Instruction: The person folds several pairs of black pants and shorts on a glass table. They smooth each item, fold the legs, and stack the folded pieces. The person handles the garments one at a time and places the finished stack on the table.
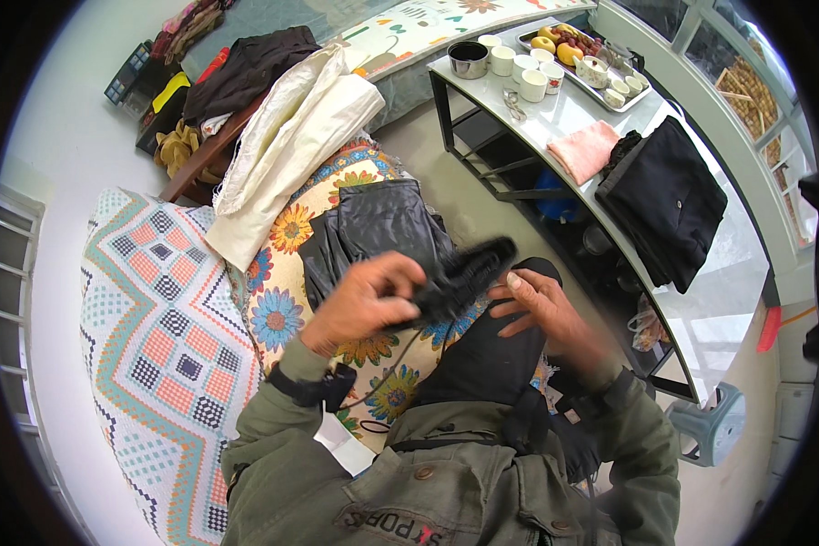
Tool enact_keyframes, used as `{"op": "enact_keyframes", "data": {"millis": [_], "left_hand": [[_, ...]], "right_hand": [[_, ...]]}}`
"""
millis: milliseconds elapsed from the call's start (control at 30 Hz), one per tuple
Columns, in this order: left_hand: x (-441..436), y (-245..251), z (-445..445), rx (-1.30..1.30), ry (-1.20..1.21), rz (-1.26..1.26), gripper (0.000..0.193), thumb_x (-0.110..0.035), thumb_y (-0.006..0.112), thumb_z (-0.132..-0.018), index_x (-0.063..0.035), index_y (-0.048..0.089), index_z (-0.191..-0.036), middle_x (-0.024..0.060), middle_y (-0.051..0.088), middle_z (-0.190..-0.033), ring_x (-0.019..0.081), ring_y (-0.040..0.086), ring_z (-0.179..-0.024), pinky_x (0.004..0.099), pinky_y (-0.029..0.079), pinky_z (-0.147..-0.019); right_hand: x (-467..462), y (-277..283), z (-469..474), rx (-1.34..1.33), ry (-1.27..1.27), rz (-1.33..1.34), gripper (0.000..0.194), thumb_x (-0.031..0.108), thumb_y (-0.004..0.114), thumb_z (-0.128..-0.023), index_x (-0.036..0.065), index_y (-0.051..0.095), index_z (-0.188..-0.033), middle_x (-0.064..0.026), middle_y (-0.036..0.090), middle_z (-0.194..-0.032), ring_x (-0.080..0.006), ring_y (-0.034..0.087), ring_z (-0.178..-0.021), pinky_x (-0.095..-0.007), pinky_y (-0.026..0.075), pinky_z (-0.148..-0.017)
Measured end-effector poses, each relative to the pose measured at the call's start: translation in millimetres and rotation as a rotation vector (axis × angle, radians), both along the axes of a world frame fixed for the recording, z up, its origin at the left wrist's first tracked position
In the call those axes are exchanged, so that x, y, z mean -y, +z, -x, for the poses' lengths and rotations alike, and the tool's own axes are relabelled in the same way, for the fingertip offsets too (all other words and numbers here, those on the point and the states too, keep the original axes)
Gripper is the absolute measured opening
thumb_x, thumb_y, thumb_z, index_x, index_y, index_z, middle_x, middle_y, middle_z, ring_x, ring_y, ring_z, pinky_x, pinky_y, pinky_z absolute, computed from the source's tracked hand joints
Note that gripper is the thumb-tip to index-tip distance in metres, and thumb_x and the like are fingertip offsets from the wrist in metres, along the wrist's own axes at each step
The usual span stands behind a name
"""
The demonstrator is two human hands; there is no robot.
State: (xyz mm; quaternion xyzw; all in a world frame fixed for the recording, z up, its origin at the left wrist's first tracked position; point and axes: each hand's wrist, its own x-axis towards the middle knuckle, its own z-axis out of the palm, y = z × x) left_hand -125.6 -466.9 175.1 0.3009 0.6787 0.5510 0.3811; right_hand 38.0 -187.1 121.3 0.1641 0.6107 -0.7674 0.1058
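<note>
A black lace-up shoe, blurred by motion, lies between my two hands above my lap. My left hand is at its near left end, thumb and fingers curled at the edge; whether they grip it is hard to tell. Beside the shoe's far right end, my right hand has its fingers spread, with no hold on it visible. Behind the shoe, folded black shiny garments rest on a flower-patterned cover. A black-trousered leg extends below the shoe.
At the right stands a glossy table bearing folded black trousers, a pink cloth, white cups and a fruit tray. A grey plastic stool is beside it. White fabric lies at upper left.
</note>
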Motion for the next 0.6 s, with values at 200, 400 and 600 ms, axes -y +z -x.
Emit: {"op": "enact_keyframes", "data": {"millis": [200, 400, 600], "left_hand": [[-33.9, -22.1, -58.8, -0.341, -0.308, 0.042, 0.035, 0.003, 0.071, -0.082, 0.0014, 0.061, -0.115, 0.0079, 0.053, -0.087, 0.0217, 0.055, -0.078, 0.0355, 0.047, -0.073], [-36.6, -39.2, -80.1, -0.447, -0.323, 0.019, 0.039, 0.005, 0.07, -0.08, -0.0005, 0.06, -0.117, 0.0124, 0.056, -0.09, 0.0296, 0.058, -0.082, 0.0404, 0.049, -0.076], [-41.9, -35.0, -93.6, -0.532, -0.319, -0.037, 0.035, 0.001, 0.069, -0.082, -0.0024, 0.06, -0.115, 0.015, 0.062, -0.095, 0.0354, 0.064, -0.091, 0.0454, 0.051, -0.08]], "right_hand": [[23.2, -11.9, -19.2, 0.208, -0.101, 0.049, 0.093, 0.066, 0.072, -0.091, -0.009, 0.05, -0.142, -0.0259, 0.057, -0.135, -0.0336, 0.068, -0.104, -0.0453, 0.065, -0.073], [37.8, -21.0, -27.1, 0.204, -0.252, 0.189, 0.056, 0.027, 0.078, -0.089, -0.001, 0.055, -0.133, -0.0096, 0.068, -0.109, -0.0192, 0.07, -0.091, -0.0385, 0.062, -0.067], [46.0, -27.8, -25.7, 0.212, -0.326, 0.214, 0.041, 0.01, 0.072, -0.09, 0.001, 0.055, -0.126, -0.008, 0.066, -0.107, -0.0176, 0.068, -0.093, -0.0334, 0.057, -0.077]]}}
